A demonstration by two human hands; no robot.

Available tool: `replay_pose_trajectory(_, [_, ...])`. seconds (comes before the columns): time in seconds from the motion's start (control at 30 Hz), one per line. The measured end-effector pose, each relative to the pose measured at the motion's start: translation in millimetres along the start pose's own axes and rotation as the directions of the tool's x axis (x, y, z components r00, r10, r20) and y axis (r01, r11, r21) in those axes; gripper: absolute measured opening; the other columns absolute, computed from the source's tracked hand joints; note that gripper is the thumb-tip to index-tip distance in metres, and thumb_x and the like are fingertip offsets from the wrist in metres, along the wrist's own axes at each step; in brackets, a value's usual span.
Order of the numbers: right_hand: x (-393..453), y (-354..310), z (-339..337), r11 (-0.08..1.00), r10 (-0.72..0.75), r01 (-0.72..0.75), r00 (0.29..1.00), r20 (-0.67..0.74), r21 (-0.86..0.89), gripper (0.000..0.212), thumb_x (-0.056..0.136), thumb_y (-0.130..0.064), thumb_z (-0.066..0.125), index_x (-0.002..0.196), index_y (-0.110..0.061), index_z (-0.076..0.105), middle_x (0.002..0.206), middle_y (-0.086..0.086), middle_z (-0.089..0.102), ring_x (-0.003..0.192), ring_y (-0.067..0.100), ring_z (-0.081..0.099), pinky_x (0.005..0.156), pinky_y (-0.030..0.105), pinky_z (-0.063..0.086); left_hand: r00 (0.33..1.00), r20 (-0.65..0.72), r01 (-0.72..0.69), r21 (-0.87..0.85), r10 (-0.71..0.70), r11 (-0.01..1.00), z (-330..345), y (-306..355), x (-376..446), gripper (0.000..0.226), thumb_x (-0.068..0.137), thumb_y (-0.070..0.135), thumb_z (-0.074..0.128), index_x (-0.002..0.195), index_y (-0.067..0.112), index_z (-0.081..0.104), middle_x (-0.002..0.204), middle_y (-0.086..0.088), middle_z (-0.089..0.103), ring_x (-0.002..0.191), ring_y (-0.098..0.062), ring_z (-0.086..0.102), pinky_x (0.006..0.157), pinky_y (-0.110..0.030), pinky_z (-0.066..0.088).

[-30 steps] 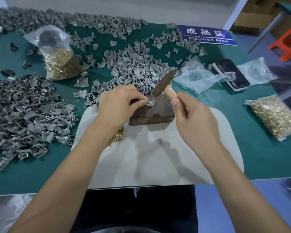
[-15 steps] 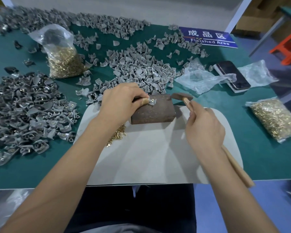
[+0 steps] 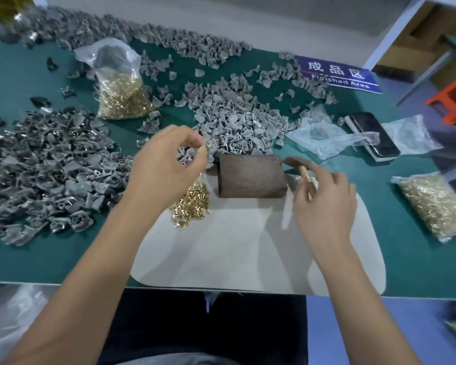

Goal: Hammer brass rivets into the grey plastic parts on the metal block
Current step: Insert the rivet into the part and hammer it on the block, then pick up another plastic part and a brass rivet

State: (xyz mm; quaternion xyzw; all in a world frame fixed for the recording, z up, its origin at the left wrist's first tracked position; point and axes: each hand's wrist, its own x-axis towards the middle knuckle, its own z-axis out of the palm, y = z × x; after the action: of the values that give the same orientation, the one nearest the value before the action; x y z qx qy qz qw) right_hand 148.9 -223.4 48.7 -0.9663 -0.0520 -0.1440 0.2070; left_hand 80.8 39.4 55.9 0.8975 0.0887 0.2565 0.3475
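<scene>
Head view: left hand [image 3: 166,164] pinches grey plastic parts [image 3: 187,155] beside the bare metal block [image 3: 250,176]; right hand [image 3: 327,204] grips the hammer [image 3: 302,169] at the block's right edge.

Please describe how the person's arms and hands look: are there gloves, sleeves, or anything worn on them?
Both forearms are bare, with no sleeves in view. The left hand and right hand wear no gloves, and no rings, watch or bracelet are visible.

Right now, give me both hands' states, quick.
Left hand: pinching a grey plastic part between thumb and fingers.
Right hand: fingers loosely on the hammer handle; firm grip cannot be told.
</scene>
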Motion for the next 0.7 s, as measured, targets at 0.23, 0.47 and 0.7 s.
replay_pose_trajectory(0.23, [-15.4,-85.0,19.2,0.854,-0.439,0.428,0.898,-0.033,0.297,0.016,0.095,-0.014,0.063,0.106,-0.016,0.075,0.100,0.003,0.067,0.096,0.029,0.055,0.086,0.048,0.045,0.996,-0.047,0.078,0.073,-0.074,0.994,-50.7,-40.4,-29.1,0.008,0.094,0.032,0.067,0.097,0.025,0.068,0.098,0.010,0.064,0.102,-0.015,0.055,0.087,-0.028,0.038])
replay_pose_trajectory(0.47, [-44.8,-166.3,61.9,0.768,-0.612,0.564,0.786,0.085,0.303,0.015,0.095,-0.021,0.064,0.104,-0.019,0.076,0.101,-0.001,0.069,0.100,0.027,0.058,0.087,0.043,0.045,0.997,-0.055,0.067,0.147,-0.059,0.987,-71.2,-79.5,-50.5,0.007,0.090,0.022,0.075,0.093,0.016,0.073,0.098,0.003,0.070,0.104,-0.024,0.061,0.099,-0.032,0.038])
replay_pose_trajectory(0.7, [-52.2,-201.0,90.0,0.741,-0.661,0.596,0.728,0.181,0.309,0.016,0.097,-0.024,0.062,0.104,-0.021,0.075,0.099,-0.002,0.068,0.099,0.025,0.056,0.089,0.041,0.043,0.966,-0.189,0.225,0.278,-0.177,0.934,-100.2,-104.2,-68.0,0.019,0.088,0.035,0.076,0.102,0.022,0.075,0.113,0.004,0.065,0.120,-0.025,0.051,0.105,-0.027,0.031])
